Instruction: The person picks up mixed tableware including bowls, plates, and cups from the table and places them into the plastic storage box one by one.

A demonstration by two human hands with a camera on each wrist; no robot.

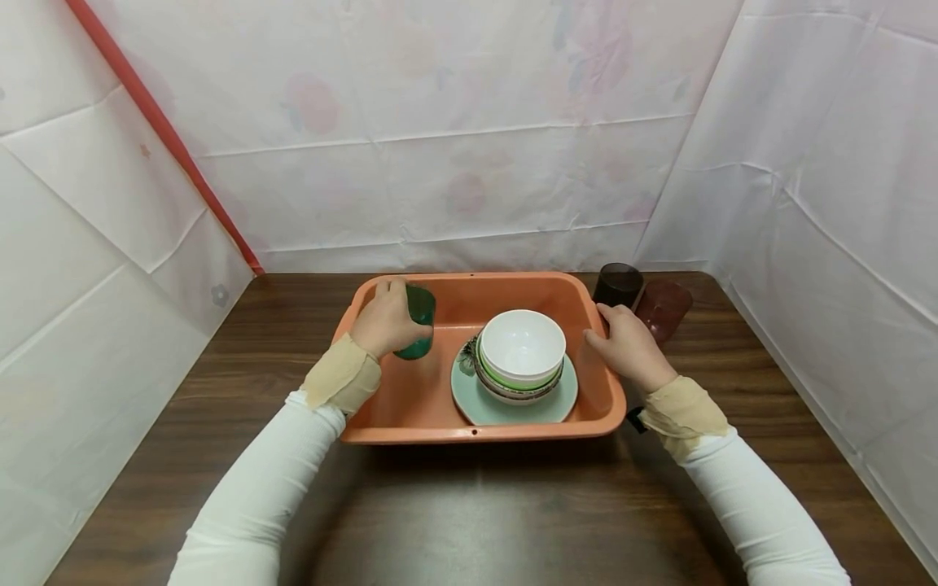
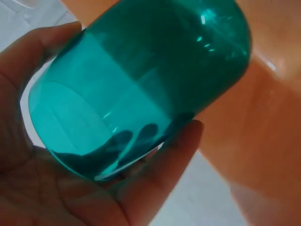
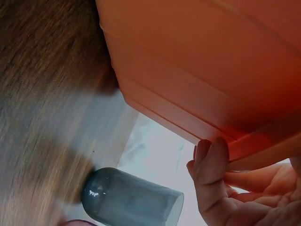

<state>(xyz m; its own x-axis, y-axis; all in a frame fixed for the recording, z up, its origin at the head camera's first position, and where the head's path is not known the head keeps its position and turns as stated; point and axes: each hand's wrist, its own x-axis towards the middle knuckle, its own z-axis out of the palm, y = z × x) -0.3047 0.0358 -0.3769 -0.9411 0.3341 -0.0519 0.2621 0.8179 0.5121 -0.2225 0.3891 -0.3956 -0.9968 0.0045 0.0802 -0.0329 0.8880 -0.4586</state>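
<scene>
A translucent green cup [image 2: 141, 84] is in the grip of my left hand [image 1: 388, 321], fingers on one side and thumb on the other. The cup is over the left part of an orange plastic basin [image 1: 410, 407]. My right hand [image 1: 630, 346] grips the basin's right rim, with fingers curled at the edge in the right wrist view. Inside the basin, on the right, a pale green plate [image 1: 469, 399] bears a stack of bowls, topped by a white bowl [image 1: 523, 342]. Beneath it show a bright green bowl [image 1: 493, 373] and a dark patterned bowl.
Just beyond the right rim a dark grey cup [image 1: 618, 286] stands beside a dark red cup [image 1: 663, 309]. All rest on a brown wooden table [image 1: 469, 505]. White patterned sheets [image 1: 440, 187] enclose the back and both sides, and a red strip runs down the left.
</scene>
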